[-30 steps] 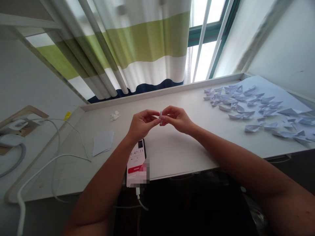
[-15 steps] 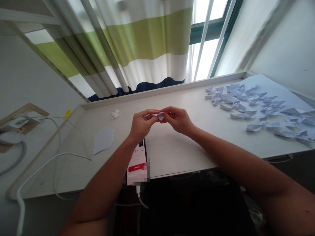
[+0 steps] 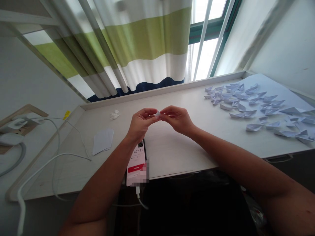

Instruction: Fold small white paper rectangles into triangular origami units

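Observation:
A small folded piece of white paper is pinched between my two hands above the middle of the desk. My left hand grips it from the left with thumb and fingertips. From the right, my right hand pinches it between thumb and fingers. Fingers cover most of the paper, and only a little pointed part shows. On the right side of the desk lie several folded paper boats. A stack of flat white paper sheets lies left of my left forearm.
A phone with a lit screen lies at the desk's front edge, its charging cable hanging down. Crumpled white paper sits at the back left. White cables and a power strip are at far left. A curtain hangs behind the desk.
The folded paper has turned between my fingers and now shows a pointed tip upward. Both hands have shifted only slightly; the things on the desk have stayed put.

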Motion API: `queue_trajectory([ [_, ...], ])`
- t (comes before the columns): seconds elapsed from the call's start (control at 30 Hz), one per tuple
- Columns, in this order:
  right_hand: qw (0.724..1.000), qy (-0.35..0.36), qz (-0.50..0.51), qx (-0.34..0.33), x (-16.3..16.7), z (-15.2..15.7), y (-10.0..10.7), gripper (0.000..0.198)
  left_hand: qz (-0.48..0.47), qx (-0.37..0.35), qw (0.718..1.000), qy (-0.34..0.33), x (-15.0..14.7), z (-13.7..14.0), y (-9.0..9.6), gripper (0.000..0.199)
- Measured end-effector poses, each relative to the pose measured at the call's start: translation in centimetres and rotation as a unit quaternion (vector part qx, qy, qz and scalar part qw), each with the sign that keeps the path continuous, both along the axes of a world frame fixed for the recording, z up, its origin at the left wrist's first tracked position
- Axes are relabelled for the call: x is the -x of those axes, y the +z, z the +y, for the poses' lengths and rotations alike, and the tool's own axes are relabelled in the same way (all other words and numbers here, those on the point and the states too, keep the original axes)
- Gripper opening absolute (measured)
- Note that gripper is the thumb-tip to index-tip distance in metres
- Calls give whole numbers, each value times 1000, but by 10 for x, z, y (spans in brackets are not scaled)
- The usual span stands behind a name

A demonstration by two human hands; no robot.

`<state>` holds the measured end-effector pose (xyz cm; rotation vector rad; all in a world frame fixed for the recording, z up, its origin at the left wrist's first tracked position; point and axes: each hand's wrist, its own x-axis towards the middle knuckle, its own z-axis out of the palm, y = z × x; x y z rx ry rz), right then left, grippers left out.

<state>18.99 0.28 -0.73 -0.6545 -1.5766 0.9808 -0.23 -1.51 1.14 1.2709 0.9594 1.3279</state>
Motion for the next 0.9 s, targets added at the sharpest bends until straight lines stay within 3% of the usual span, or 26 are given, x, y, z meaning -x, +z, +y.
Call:
queue_trajectory([
  [0.13, 1000, 17, 1, 26, -1, 5, 0, 52, 46, -45, 997, 29, -1, 0, -4, 42],
  [0.3, 1000, -1, -18, -2, -2, 3, 4, 47, 84, -65, 994, 30, 1, 1, -8, 46],
  [0.43, 1000, 4, -4, 0, -2, 4, 2, 44, 145, -87, 986, 2, 4, 1, -6, 31],
  [0.67, 995, 47, 16, 81, -3, 12, -4, 50, 211, -153, 965, 41, 5, -1, -1, 25],
  [0.9, 997, 49, -39, 50, -7, 7, 3, 35, 205, -129, 970, -1, 7, -2, 0, 27],
])
